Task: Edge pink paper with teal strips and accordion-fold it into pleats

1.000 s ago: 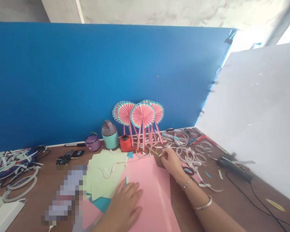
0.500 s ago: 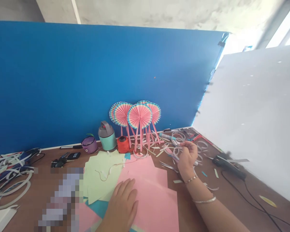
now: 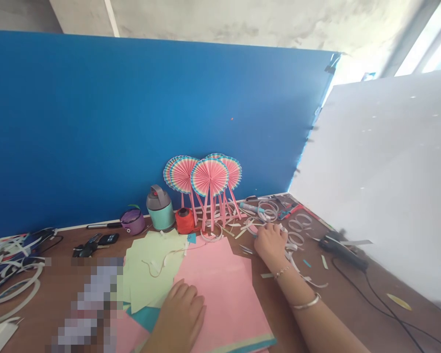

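Note:
My left hand [image 3: 182, 311] lies over the left side of the pink paper [image 3: 226, 289], fingers stretched out and flat. Teal and cream edges show beneath the pink sheet's front. To the left is a fanned stack of pale green paper [image 3: 150, 284] with a thin string on it. My right hand [image 3: 271, 244] is down among white strips [image 3: 296, 264] right of the paper. Its fingers are curled; what they hold is hidden, with a bit of white beside the fingertips. Scissors [image 3: 245, 249] lie partly covered just left of that hand.
Pink folded-paper fans [image 3: 210, 179] stand against the blue panel [image 3: 95, 122]. In front are a teal jar [image 3: 159, 211], red thread spool [image 3: 184, 221] and purple pot [image 3: 133, 223]. A glue gun [image 3: 343, 250] with its cord lies at right, tangled cables [image 3: 18, 274] at left.
My right hand has turned palm down and dropped lower among the strips, moving slightly left. The pink sheet's front edge has shifted, showing teal and cream beneath. My left hand stays on the paper.

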Demonstrator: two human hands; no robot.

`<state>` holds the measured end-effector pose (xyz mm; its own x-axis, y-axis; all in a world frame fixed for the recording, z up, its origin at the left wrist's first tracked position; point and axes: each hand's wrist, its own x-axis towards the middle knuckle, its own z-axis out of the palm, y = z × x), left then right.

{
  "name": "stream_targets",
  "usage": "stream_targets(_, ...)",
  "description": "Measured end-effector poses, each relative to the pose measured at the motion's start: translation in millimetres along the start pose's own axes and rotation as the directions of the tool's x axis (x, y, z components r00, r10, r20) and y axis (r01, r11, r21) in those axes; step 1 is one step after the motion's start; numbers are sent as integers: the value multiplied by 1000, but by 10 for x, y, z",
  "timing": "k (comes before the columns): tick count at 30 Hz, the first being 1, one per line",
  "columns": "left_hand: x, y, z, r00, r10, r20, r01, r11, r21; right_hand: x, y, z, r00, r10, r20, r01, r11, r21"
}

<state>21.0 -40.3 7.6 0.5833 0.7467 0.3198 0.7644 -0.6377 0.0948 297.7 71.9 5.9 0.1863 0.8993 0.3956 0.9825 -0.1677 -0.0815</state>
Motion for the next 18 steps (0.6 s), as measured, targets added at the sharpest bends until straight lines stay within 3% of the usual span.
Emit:
stream_targets(3,4,-6,16,1000,-12,-5,12,999,-35,53,12,-14,999,-5,-31,8,995,102)
stream_targets(6,5,16,11,1000,-16,3,16,994,-107,80,-82,-96,997,-33,-76,64,892,448)
stream_targets(7,6,26,1,1000,-17,9,18,989,-146,71,-133,-131,997,-55,-55,77,796,600)
stream_targets(9,15,37,-25,999,-41,15,44,968,-249,20,-250,-200,982,-164,90,4,500,866)
stream_targets(11,29,26,-49,992,-128,-3,118,923,-367,-73,-378,-264,894,-345,285,-214,231,949)
stream_targets(12,38,10,-58,980,-198,-20,171,890,-422,-130,-442,-296,841,-426,334,-293,159,943)
stream_targets(13,46,-12,-62,960,-277,-40,226,853,-470,-191,-505,-329,800,-487,351,-330,131,935)
stream_targets(15,61,-65,-61,908,-412,-82,307,783,-541,-317,-623,-397,724,-579,375,-332,183,925)
stream_targets(18,73,-122,-46,859,-500,-107,345,721,-601,-482,-768,-483,675,-624,393,-291,264,919)
